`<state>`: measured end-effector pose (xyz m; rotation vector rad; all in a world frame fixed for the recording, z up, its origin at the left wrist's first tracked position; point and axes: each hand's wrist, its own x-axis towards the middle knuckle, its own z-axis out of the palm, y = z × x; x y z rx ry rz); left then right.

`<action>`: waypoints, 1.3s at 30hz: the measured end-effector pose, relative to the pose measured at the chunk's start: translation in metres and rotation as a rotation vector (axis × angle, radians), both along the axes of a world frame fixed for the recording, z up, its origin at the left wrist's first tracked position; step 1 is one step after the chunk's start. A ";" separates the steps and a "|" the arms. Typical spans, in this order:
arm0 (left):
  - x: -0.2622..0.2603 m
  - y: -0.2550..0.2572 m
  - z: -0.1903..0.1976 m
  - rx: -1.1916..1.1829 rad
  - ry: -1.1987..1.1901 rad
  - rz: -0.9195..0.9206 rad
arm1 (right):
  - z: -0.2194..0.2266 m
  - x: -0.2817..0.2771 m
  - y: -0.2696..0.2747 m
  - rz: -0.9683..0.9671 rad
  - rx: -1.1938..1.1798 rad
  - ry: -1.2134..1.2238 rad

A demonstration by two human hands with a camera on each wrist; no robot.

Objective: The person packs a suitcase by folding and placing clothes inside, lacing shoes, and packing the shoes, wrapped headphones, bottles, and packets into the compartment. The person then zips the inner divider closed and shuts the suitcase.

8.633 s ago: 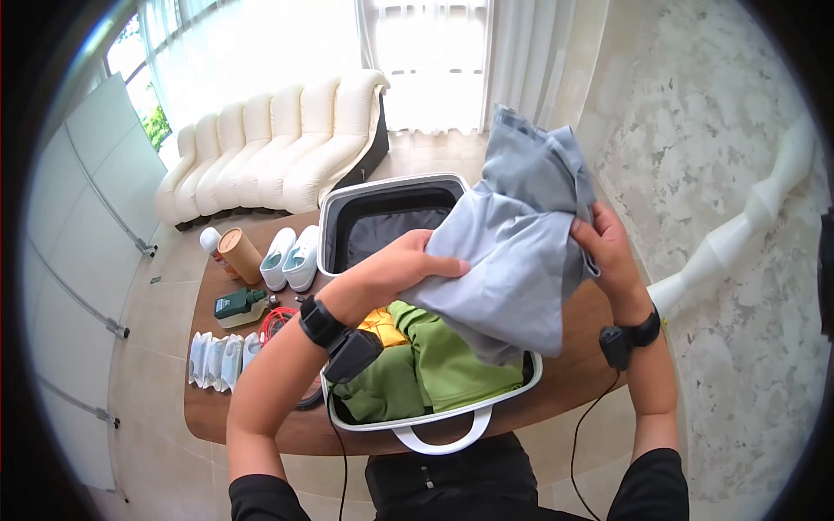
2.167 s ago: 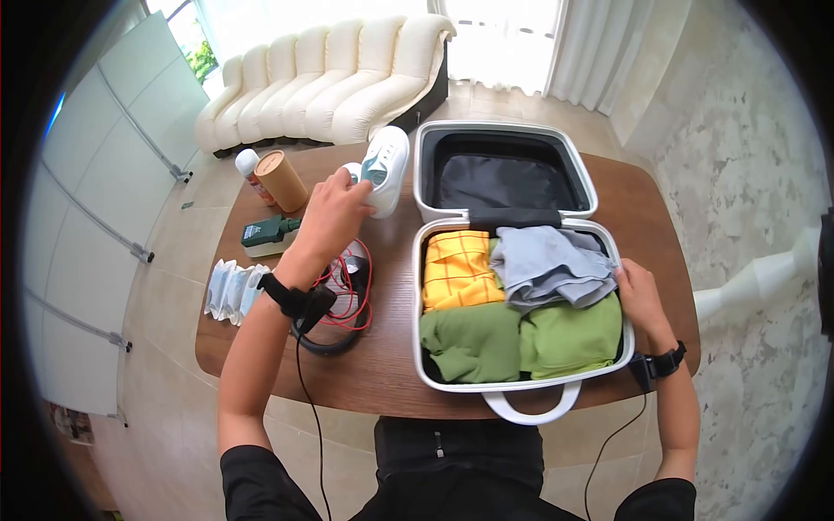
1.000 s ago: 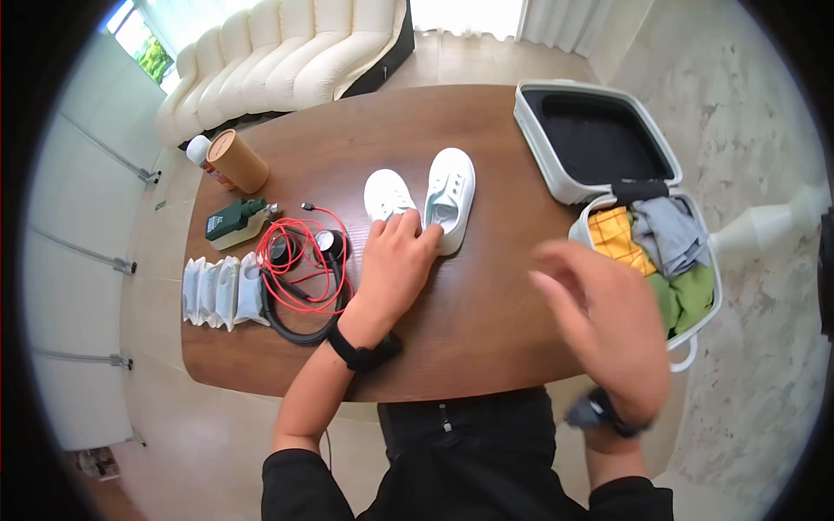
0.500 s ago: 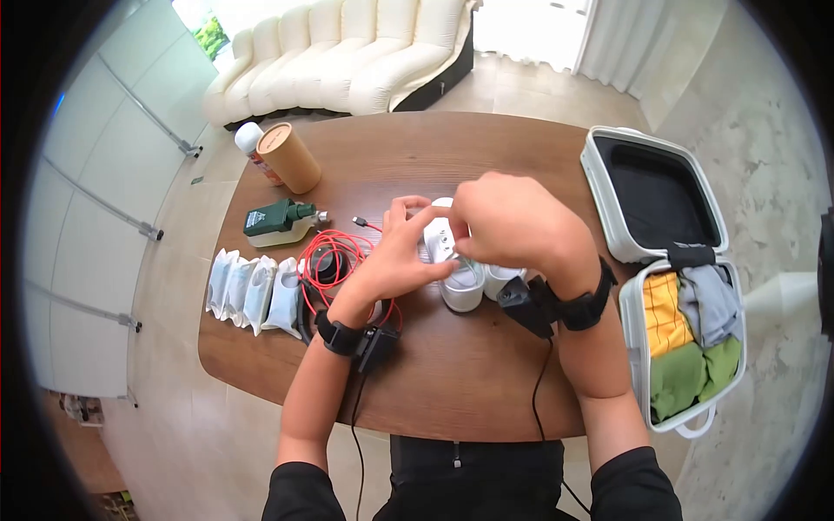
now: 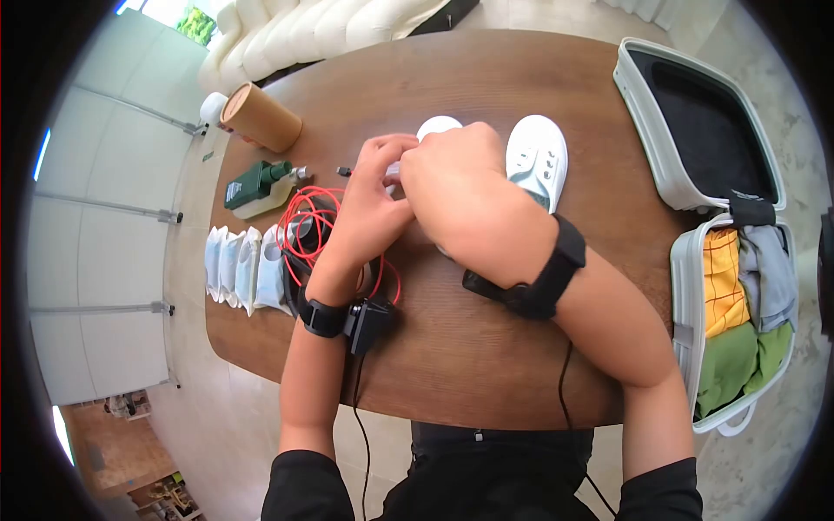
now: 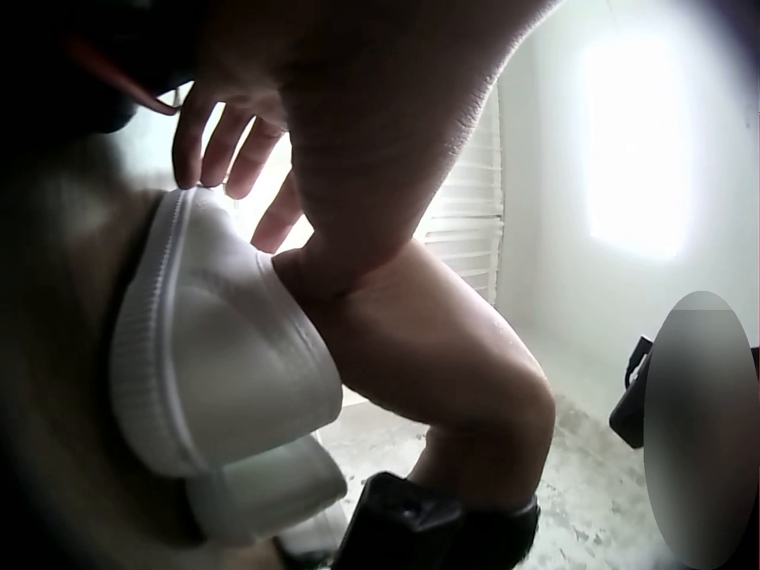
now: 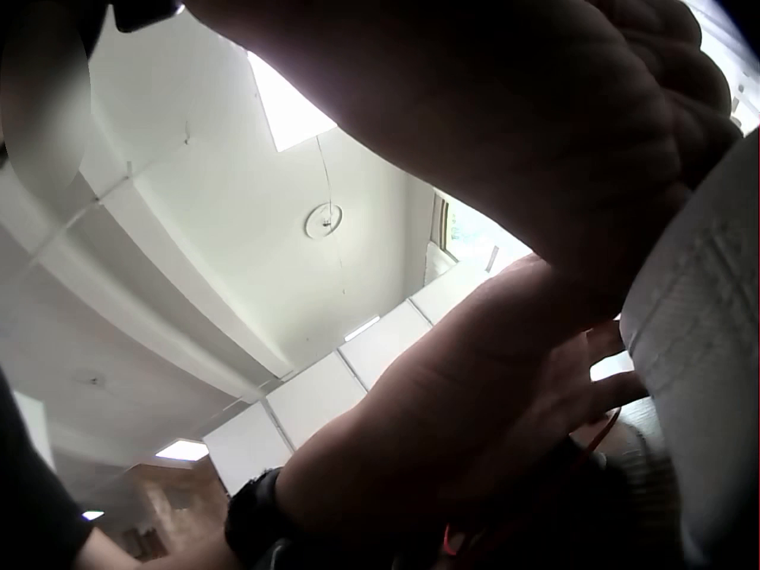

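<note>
A white slip-on sneaker lies mostly hidden under both hands, its toe showing beyond them; the left wrist view shows its heel and ribbed sole side. My left hand is beside it with fingers spread, fingertips right at the shoe's edge. Across the shoe's opening comes my right hand, back upward and bent over at the wrist. Its fingers are hidden in the head view, and I cannot tell what they hold. To the right sits the matching sneaker, toe pointing away.
Left on the wooden table are face mask packs, a red cable over dark headphones, a green-capped bottle and a cardboard tube. An open suitcase with folded clothes stands at the right edge.
Grey garment went into the suitcase, which now stands farther right. Both sneakers came to the table's middle, then apart. The right hand joined the left at one shoe; both have since shifted left.
</note>
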<state>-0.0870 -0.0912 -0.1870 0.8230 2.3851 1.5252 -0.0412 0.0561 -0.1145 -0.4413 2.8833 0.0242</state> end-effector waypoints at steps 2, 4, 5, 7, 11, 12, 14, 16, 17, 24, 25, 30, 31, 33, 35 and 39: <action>-0.003 -0.003 -0.003 0.017 0.013 -0.028 | -0.006 -0.004 -0.006 -0.085 -0.022 0.002; -0.003 -0.005 -0.006 0.035 0.021 -0.047 | -0.005 -0.004 -0.007 -0.091 -0.025 -0.010; -0.002 -0.005 -0.005 0.045 -0.005 -0.046 | -0.004 -0.003 -0.007 -0.094 -0.027 -0.037; -0.004 -0.005 -0.010 0.066 -0.045 -0.050 | -0.009 -0.005 -0.006 -0.114 -0.032 -0.017; -0.005 -0.005 -0.014 0.082 -0.027 -0.072 | -0.014 -0.009 -0.009 -0.120 0.000 -0.038; -0.004 -0.004 -0.014 0.078 -0.035 -0.068 | -0.015 -0.009 -0.007 -0.125 -0.004 -0.031; -0.003 -0.003 -0.012 0.071 -0.040 -0.060 | -0.012 -0.009 0.004 -0.061 -0.126 0.037; -0.002 -0.003 -0.013 0.091 -0.039 -0.098 | 0.002 -0.011 0.028 0.001 -0.193 0.028; -0.001 -0.002 -0.012 0.090 -0.042 -0.113 | 0.015 -0.012 0.041 0.060 -0.255 0.010; 0.006 -0.008 0.005 0.240 -0.100 -0.182 | 0.040 -0.023 0.089 0.060 -0.857 0.027; 0.002 -0.008 0.003 0.332 -0.142 -0.226 | 0.039 -0.024 0.089 0.064 -0.924 0.050; 0.007 -0.008 0.004 0.447 -0.229 -0.130 | 0.031 -0.029 0.071 0.115 -0.993 0.093; 0.006 -0.009 0.002 0.437 -0.223 -0.099 | 0.030 -0.029 0.068 0.116 -1.007 0.087; 0.004 -0.010 -0.001 0.423 -0.220 -0.067 | 0.023 -0.033 0.069 0.102 -1.020 0.115; 0.001 -0.012 -0.003 0.474 -0.280 0.013 | 0.020 -0.036 0.072 0.086 -1.036 0.141; -0.001 -0.010 -0.004 0.617 -0.339 0.007 | 0.018 -0.042 0.082 -0.055 -1.043 0.139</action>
